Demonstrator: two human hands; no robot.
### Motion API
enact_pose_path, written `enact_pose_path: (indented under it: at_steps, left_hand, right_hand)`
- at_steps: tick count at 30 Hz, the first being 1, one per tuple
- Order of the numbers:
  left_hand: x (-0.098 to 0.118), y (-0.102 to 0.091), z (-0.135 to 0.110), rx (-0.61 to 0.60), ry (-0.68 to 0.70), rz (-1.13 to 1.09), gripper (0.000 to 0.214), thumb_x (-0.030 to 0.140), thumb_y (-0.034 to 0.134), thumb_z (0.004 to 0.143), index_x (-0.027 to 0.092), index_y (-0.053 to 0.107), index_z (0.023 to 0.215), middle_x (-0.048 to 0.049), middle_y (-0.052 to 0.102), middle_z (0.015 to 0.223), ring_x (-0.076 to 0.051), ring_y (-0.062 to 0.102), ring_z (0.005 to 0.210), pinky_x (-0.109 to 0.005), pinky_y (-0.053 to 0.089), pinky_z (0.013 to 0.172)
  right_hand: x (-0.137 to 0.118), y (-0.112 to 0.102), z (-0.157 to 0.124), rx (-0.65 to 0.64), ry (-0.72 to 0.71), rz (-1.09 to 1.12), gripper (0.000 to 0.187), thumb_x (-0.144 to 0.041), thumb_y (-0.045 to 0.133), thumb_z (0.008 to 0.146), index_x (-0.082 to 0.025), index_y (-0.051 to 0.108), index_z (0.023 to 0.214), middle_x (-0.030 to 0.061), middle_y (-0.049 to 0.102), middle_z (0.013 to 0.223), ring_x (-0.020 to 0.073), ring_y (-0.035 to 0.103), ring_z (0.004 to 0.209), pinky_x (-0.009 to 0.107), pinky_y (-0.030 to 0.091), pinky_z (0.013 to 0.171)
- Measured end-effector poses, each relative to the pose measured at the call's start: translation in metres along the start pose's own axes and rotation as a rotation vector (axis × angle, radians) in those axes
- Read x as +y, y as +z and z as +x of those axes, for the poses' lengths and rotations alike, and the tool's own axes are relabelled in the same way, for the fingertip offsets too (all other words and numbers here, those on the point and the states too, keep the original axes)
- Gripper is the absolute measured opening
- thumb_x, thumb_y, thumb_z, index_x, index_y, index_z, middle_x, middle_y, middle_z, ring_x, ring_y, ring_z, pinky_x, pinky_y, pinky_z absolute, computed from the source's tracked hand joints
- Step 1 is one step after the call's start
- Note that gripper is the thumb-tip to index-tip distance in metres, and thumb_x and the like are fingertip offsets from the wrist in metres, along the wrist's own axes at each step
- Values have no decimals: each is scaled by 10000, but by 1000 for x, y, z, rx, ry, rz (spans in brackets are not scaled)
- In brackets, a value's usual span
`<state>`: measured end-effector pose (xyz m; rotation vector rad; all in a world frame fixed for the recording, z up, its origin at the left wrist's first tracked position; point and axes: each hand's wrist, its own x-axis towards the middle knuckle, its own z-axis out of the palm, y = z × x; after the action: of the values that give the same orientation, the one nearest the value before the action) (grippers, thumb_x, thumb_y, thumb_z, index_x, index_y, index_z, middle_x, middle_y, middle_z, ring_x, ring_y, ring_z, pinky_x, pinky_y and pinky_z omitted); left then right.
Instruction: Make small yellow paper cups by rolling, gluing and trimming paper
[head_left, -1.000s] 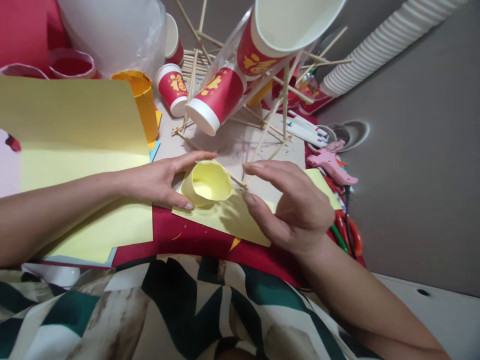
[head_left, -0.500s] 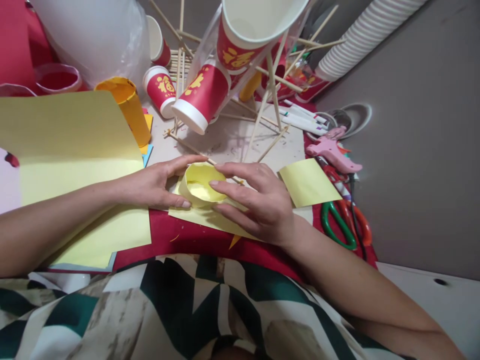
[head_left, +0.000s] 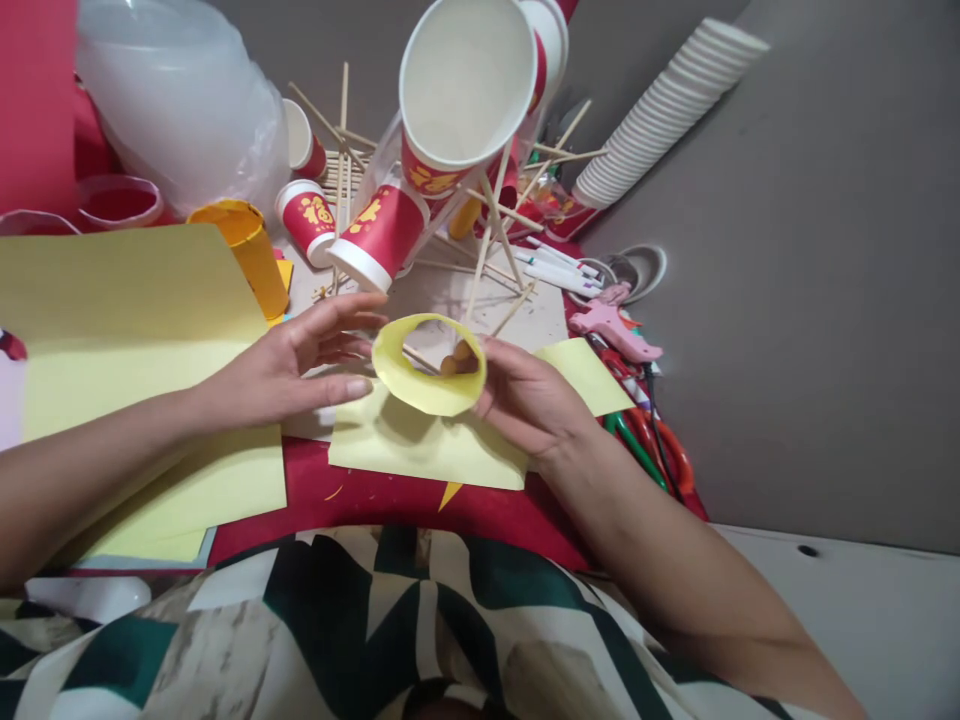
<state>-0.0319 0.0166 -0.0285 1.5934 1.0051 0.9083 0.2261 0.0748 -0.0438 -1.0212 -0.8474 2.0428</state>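
Observation:
A ring of yellow paper (head_left: pixel 427 395), open at both ends, is held up and tilted above a flat yellow paper piece (head_left: pixel 435 450). My right hand (head_left: pixel 529 395) grips its right side, the thumb outside and fingertips showing through the opening. To the ring's left, my left hand (head_left: pixel 307 355) has its fingers and thumb spread apart, holding nothing, its tips close to the rim. A smaller yellow paper piece (head_left: pixel 589 375) lies behind my right hand. Under my left forearm is a large yellow sheet (head_left: pixel 150 340).
Ahead stand red-and-white paper cups (head_left: pixel 382 230) joined to clear plastic, beside a frame of wooden sticks (head_left: pixel 495 220). An orange paper tube (head_left: pixel 255 255) is at left. On the right lie a pink glue gun (head_left: pixel 615 328), scissors (head_left: pixel 637 450) and a leaning white cup stack (head_left: pixel 667 110).
The yellow ring has been lifted off the flat paper and tilted in my right hand. My left hand has let go of it and opened beside it. The view has shifted slightly.

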Motion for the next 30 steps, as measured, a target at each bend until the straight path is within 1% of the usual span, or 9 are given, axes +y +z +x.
enact_pose_path:
  at_steps: [5,9,13,15,18,20,24,27,30]
  left_hand:
    - [-1,15,-8,58,122,220,1028,471,840,765,387,246,1600,-72,342,1658,-346,381,1504,-471,386,1230]
    - [-3,21,-8,76,151,249,1100,511,840,757,396,163,1615,-78,247,1697,-372,337,1522,-539,347,1238]
    - [-5,25,-5,90,170,181,1126,490,850,756,421,123,1613,-69,177,1717,-360,343,1524,-526,376,1218]
    - [-5,26,-4,94,150,153,1162,488,863,740,416,102,1616,-87,215,1706,-349,382,1504,-512,388,1211]
    - [-6,28,-3,96,108,127,1188,481,879,719,372,115,1622,-129,395,1620,-333,482,1433,-494,399,1206]
    - [-7,29,-4,89,113,126,1170,473,889,706,335,169,1617,-136,508,1531,-322,563,1351,-482,410,1198]
    - [-8,26,-2,85,134,151,1063,430,875,729,308,256,1585,-96,622,1391,-278,667,1183,-435,507,1101]
    - [-10,21,0,134,127,161,1025,423,877,713,289,303,1551,-92,593,1419,-277,666,1170,-418,546,1044]
    - [-15,15,4,181,93,159,1001,417,890,687,262,350,1517,-111,496,1520,-294,618,1249,-424,519,1083]
  right_hand:
    - [4,0,0,-70,163,88,207,-225,781,768,-152,655,915,-24,682,677,79,609,510,155,480,429]
    - [9,1,0,-137,305,160,176,-209,740,791,-152,631,916,-21,675,659,85,607,515,152,464,420]
    - [14,4,1,-189,356,162,186,-217,734,782,-149,606,899,-41,646,637,63,563,480,131,410,394]
    - [16,6,0,-207,368,152,198,-214,735,785,-153,595,911,-50,643,638,55,556,473,120,395,387]
    - [20,8,0,-222,373,119,216,-223,740,783,-161,591,926,-53,657,656,51,561,467,116,395,378]
    - [23,9,0,-222,358,82,225,-239,755,770,-157,602,913,-46,667,660,55,575,465,121,414,379]
    - [27,8,3,-199,267,-41,281,-304,822,736,-122,658,875,1,678,622,103,633,488,164,497,395]
    - [25,4,5,-130,128,-127,321,-332,865,724,-123,691,896,16,708,662,117,662,516,162,499,384]
    - [18,2,4,-34,-78,-248,337,-383,856,733,-151,713,932,29,762,822,91,661,549,153,501,406]
